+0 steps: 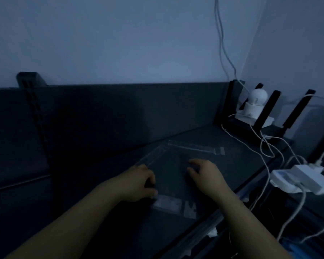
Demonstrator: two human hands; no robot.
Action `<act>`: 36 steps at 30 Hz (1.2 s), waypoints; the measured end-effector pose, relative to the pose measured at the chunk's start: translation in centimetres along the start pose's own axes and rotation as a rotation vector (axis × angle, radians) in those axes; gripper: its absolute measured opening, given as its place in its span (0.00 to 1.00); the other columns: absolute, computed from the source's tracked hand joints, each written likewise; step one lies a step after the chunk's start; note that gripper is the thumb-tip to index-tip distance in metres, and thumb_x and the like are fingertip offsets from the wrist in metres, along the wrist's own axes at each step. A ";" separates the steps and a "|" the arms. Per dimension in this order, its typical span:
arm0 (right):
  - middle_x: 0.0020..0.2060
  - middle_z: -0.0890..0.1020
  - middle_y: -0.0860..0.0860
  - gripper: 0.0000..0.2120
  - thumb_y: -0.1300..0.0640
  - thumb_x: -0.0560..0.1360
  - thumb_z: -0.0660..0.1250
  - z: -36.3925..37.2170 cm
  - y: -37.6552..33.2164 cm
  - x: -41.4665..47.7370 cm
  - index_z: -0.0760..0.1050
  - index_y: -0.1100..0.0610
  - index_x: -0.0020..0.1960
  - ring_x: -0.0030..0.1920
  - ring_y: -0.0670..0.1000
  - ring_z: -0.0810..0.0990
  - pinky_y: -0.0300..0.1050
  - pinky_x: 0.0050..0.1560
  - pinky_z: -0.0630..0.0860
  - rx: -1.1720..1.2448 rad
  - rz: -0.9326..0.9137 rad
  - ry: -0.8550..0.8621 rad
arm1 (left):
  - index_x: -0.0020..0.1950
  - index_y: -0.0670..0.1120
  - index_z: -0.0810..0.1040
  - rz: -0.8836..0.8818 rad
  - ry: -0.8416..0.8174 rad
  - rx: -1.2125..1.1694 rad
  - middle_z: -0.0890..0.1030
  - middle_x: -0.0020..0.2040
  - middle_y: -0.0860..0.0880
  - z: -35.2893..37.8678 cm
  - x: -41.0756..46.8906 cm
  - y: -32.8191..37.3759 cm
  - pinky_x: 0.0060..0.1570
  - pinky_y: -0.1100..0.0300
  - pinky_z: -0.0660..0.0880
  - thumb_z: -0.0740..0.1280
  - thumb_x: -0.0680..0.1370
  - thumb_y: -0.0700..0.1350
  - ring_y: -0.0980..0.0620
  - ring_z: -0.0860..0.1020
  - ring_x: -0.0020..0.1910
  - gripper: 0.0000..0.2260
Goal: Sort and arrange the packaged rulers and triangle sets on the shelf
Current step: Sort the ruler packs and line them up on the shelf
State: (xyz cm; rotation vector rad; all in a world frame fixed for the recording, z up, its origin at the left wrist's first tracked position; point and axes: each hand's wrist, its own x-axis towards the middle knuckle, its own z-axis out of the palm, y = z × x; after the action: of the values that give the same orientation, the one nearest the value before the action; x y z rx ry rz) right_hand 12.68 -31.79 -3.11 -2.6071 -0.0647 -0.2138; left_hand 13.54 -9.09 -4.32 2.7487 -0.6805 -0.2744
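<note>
The scene is very dim. A flat clear package (pixel 173 203) with a pale label strip lies on the dark shelf (pixel 223 139) between my hands. My left hand (pixel 138 181) is closed, pinching the package's left edge near the label. My right hand (pixel 207 174) rests on the package's right part, fingers bent and apart, holding nothing. Beyond the hands lie two long clear ruler packages: one (pixel 196 147) runs along the back, and the other (pixel 151 156) slants toward my left hand. What the packages hold is too dark to make out.
A white round camera (pixel 254 102) stands in the back right corner among black upright posts (pixel 268 109). White cables (pixel 267 146) trail to a white power block (pixel 303 179) at the right. A slotted upright (pixel 36 113) and the dark back panel (pixel 120 113) close the left and rear.
</note>
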 end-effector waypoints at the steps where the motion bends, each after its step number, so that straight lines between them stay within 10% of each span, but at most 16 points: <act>1: 0.63 0.77 0.52 0.18 0.54 0.79 0.62 0.0 0.4 0.8 0.72 0.56 0.68 0.62 0.51 0.76 0.36 0.57 0.69 0.009 0.000 -0.013 | 0.60 0.54 0.73 -0.008 -0.044 -0.001 0.69 0.59 0.56 -0.2 0.0 -0.2 0.62 0.57 0.70 0.71 0.70 0.60 0.55 0.69 0.60 0.21; 12: 0.62 0.78 0.53 0.16 0.56 0.79 0.63 0.0 3.1 5.4 0.74 0.57 0.65 0.60 0.51 0.76 0.37 0.55 0.69 0.010 -0.050 -0.032 | 0.43 0.53 0.74 -0.173 0.067 -0.175 0.77 0.44 0.55 -1.0 3.1 1.3 0.39 0.62 0.73 0.71 0.72 0.53 0.58 0.75 0.42 0.08; 18: 0.58 0.76 0.56 0.12 0.60 0.77 0.62 0.1 4.7 9.1 0.74 0.61 0.60 0.59 0.55 0.75 0.44 0.59 0.69 -0.103 -0.041 -0.007 | 0.57 0.46 0.70 -0.338 0.341 -0.278 0.76 0.51 0.50 -2.2 5.2 1.2 0.43 0.58 0.73 0.66 0.76 0.53 0.52 0.76 0.47 0.15; 25: 0.62 0.75 0.56 0.15 0.55 0.80 0.55 1.1 6.1 11.5 0.71 0.57 0.64 0.59 0.55 0.73 0.47 0.61 0.68 -0.272 -0.005 -0.049 | 0.60 0.46 0.73 -0.539 0.197 -0.084 0.70 0.62 0.45 -1.1 7.4 0.1 0.58 0.51 0.73 0.62 0.78 0.52 0.45 0.71 0.59 0.14; 36: 0.53 0.79 0.55 0.18 0.51 0.76 0.66 0.7 2.9 10.9 0.72 0.59 0.62 0.49 0.53 0.77 0.44 0.51 0.77 -0.111 0.165 -0.305 | 0.59 0.38 0.75 -0.596 0.122 -0.266 0.79 0.56 0.42 -2.0 6.2 1.0 0.47 0.59 0.74 0.69 0.75 0.50 0.47 0.78 0.55 0.19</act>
State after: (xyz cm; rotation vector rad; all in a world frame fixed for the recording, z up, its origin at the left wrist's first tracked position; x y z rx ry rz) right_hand 23.83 -33.91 -3.37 -2.7176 0.0570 0.2457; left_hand 19.00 -12.48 -2.82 2.6098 0.2103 -0.2922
